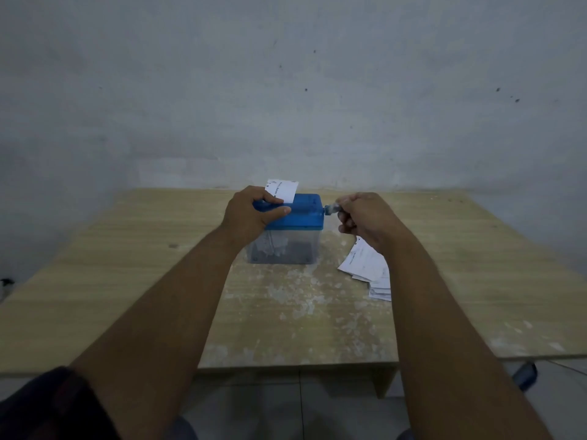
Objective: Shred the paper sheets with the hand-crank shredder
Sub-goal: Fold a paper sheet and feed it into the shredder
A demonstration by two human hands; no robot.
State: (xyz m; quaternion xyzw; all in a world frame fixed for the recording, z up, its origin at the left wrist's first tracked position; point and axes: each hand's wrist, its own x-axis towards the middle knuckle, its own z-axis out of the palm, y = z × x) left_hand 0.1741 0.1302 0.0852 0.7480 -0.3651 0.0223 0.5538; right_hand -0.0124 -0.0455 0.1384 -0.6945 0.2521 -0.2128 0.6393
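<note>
Left hand (254, 214) grips blue shredder lid (301, 215) mid-frame, beside upright sheet (283, 189) | right hand (365, 219) apparently pinches crank (331, 209) | risk: skewed sheet jams.

Shredder (301, 214) — smooth blue plastic top, clear plastic bin. Table (127, 281): matt pale wood grain, scuffed whitish mid-surface. Matt white paper sheets (365, 262) at the shredder's four o'clock.

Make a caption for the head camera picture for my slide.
Left hand holds the blue shredder, a sheet in its slot; right hand grips the crank.
</note>
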